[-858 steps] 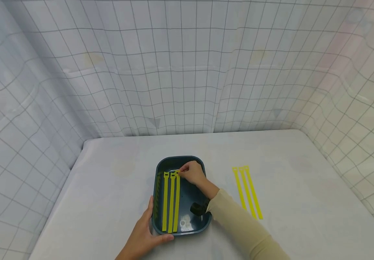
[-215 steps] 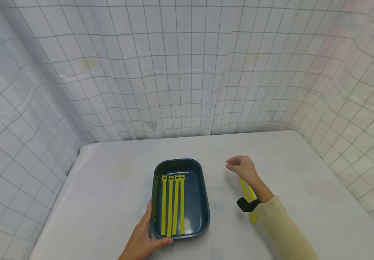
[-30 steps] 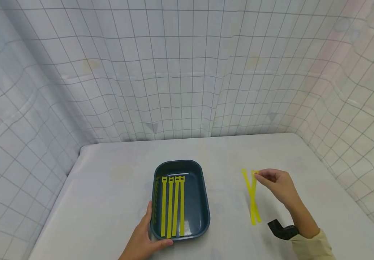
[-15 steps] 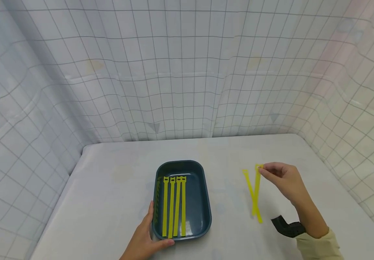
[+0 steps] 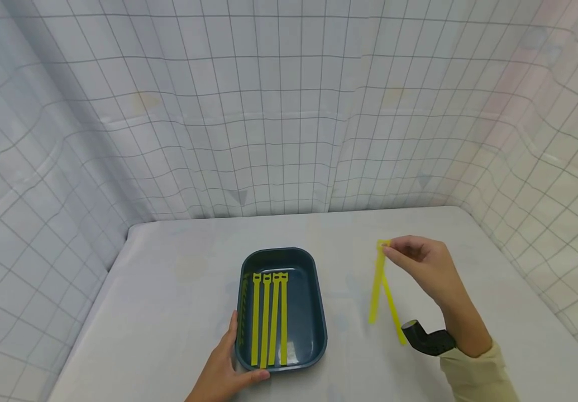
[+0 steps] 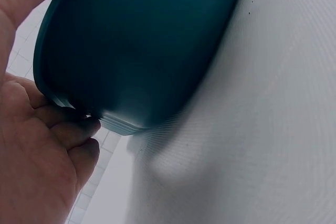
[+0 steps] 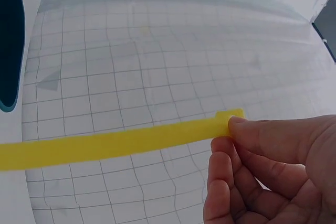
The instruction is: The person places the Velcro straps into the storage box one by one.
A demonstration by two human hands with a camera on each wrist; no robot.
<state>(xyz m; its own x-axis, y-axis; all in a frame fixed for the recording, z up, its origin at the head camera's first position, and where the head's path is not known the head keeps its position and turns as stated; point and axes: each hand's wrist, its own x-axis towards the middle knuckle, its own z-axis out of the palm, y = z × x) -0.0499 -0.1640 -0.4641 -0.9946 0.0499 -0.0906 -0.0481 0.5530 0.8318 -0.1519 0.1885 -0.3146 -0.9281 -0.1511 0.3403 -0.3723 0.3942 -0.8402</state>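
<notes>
My right hand (image 5: pixel 426 265) pinches the slotted head of a yellow hook-and-loop cable tie (image 5: pixel 376 285) between thumb and fingers. In the head view the strap hangs down from that grip; in the right wrist view it stretches to the left. Another yellow cable tie (image 5: pixel 394 311) lies on the table just behind it, its upper end covered. A dark teal tray (image 5: pixel 305 312) stands left of centre, with several matching cable ties (image 5: pixel 270 324) side by side in its left half. My left hand (image 5: pixel 223 363) grips the tray's near-left corner, thumb on the front rim, fingers along the side.
A white-covered table (image 5: pixel 168 290) extends around the tray on all sides. White gridded curtains (image 5: pixel 289 111) enclose the table at the back, left and right. A black wrist camera mount (image 5: pixel 428 339) sticks out below my right wrist.
Since half a minute ago, a further tie has come into the tray. Within the last second my right hand has lifted one of two crossed ties and moved it left. My left hand stays put.
</notes>
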